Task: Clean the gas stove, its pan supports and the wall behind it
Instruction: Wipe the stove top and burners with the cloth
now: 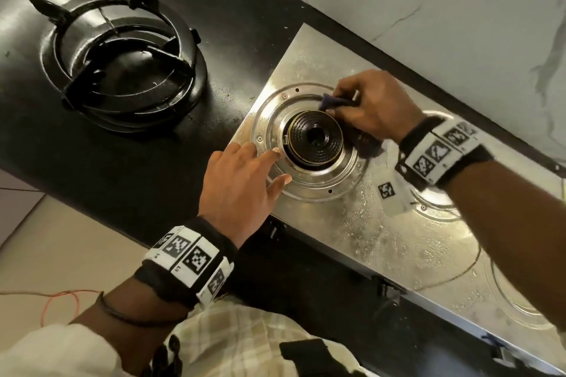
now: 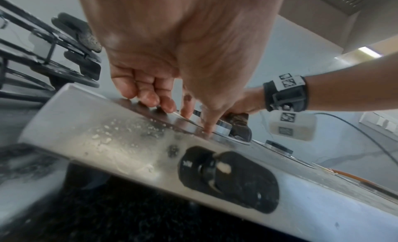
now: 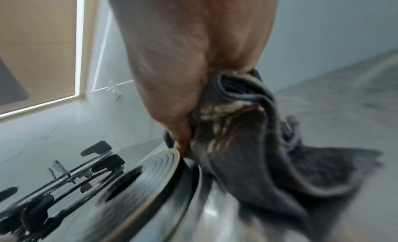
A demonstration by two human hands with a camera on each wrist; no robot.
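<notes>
The stove (image 1: 382, 223), a wet steel top, fills the lower right of the head view, standing on a black desk (image 1: 128, 162). Its burner (image 1: 315, 139) sits bare at mid-frame inside a round steel ring. The right hand (image 1: 372, 107) has its grip closed around a dark cloth (image 1: 332, 102), bunched and pressed against the ring just beside the burner's upper right edge; in the right wrist view the cloth (image 3: 247, 140) hangs from the fist, soiled with pale streaks, its lower end lying on the steel. The left hand (image 1: 237, 187) rests with its grip open, fingers straight and spread, tips touching the ring at the burner's left; the left wrist view shows the fingertips (image 2: 168, 106) down on the stove's top edge above a black knob (image 2: 217, 172). The pan supports (image 1: 122, 64), stacked, lie on the desk at the upper left, well apart from the stove. The pale marbled wall (image 1: 444, 9) fills the upper right.
</notes>
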